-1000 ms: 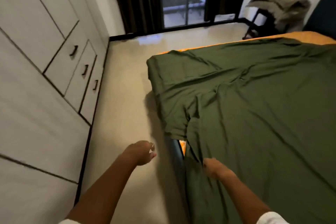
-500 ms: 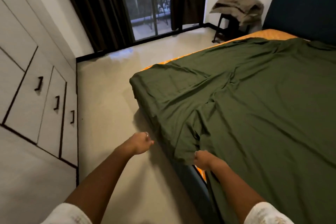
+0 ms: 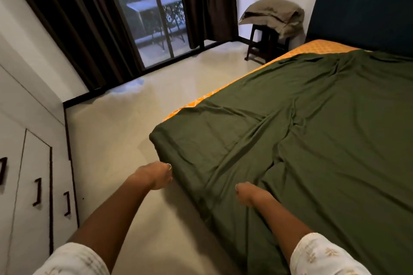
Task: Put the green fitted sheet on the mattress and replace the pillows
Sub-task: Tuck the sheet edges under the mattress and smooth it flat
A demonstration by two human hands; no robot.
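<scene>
- The green fitted sheet [image 3: 301, 140] is pinched at the foot edge by both hands, left [image 3: 156, 175] and right [image 3: 247, 193].
- Judged next: the corner is to be tucked under the mattress [image 3: 321, 47].

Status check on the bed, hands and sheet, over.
Both hands, left and right, grip dark green fitted sheet at near edge. Orange mattress bare along far side. Nothing blocking.

bed: orange mattress [image 3: 321, 48] | on it: wrinkled green sheet [image 3: 324, 140]
</scene>
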